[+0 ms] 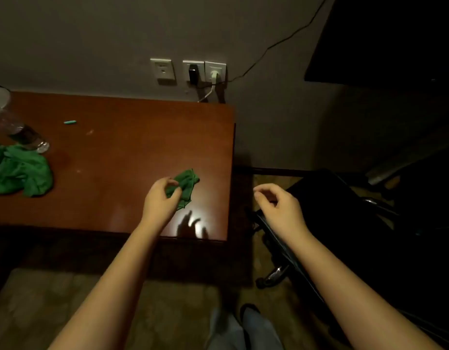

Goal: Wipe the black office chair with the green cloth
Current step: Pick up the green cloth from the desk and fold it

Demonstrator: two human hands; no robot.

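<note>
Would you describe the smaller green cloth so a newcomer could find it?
On the brown desk, look toward the right front corner. The small green cloth there is pinched by the left hand; the larger crumpled green cloth lies far left.

Bare wood runs across the middle of the table [112, 160], from the near edge back to the wall. That's open passage. The clutter keeps to the far left: a clear bottle [26, 135] just beside a crumpled green heap [18, 173], and a small green stick [70, 122] behind them. The left hand [159, 198] with the green cloth [186, 184] is near the right end, bare wood all round it. Past that edge there's only a narrow strip of floor [266, 180], then the black office chair [332, 210]. The right hand [279, 205] hangs over the gap. Low down, the chair's chrome leg [276, 272] juts toward the table. Plugs [193, 73] crowd the far wall.
</note>
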